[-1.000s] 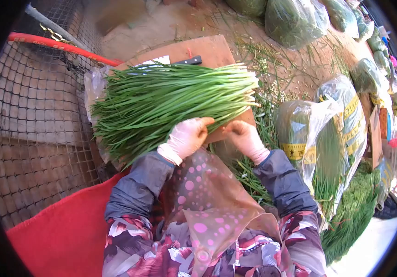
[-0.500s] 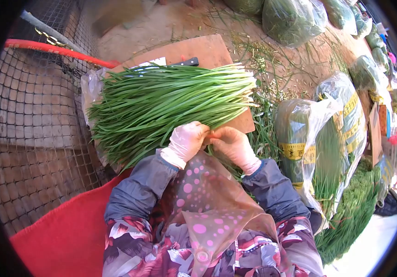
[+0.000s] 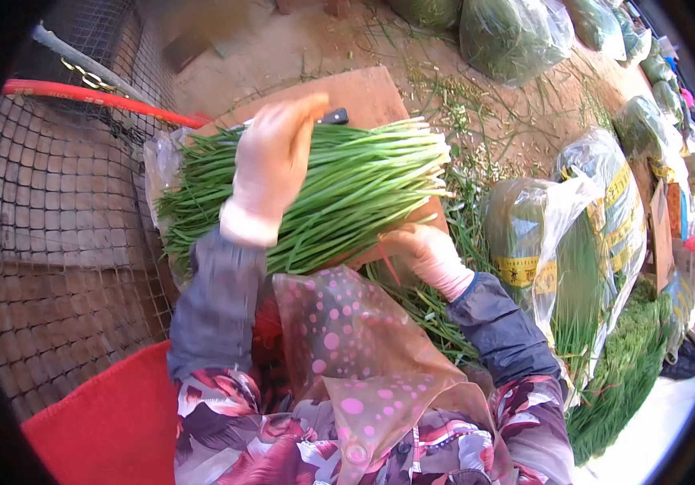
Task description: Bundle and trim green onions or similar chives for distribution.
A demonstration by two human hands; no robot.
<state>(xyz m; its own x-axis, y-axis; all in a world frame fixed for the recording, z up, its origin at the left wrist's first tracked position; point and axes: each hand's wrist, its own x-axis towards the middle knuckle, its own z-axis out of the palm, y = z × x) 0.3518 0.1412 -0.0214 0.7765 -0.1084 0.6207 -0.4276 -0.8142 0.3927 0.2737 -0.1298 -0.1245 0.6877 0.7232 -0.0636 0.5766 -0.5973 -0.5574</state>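
Observation:
A broad bundle of green garlic chives (image 3: 347,182) lies across a brown board (image 3: 364,85), pale cut ends to the right. Above its left half is my gloved left hand (image 3: 275,153), slightly blurred, fingers stretched out toward the knife and nothing seen in them. At the bundle's near right edge, my gloved right hand (image 3: 424,250) has thumb and fingers pinched on a thin red tie (image 3: 387,263), whose end hangs below. A black knife handle (image 3: 334,117) shows at the far side of the chives; its blade is mostly hidden.
Plastic bags of greens (image 3: 517,234) stand on the right, beside more loose greens (image 3: 618,380). Cut scraps (image 3: 465,121) litter the ground beyond the board. Black netting (image 3: 56,218) and a red pipe (image 3: 89,93) border the left. Further filled bags (image 3: 513,40) sit at the back.
My left hand has left my right hand and moved up and left over the chives. My right hand has shifted slightly right and down, with the red tie now showing below it.

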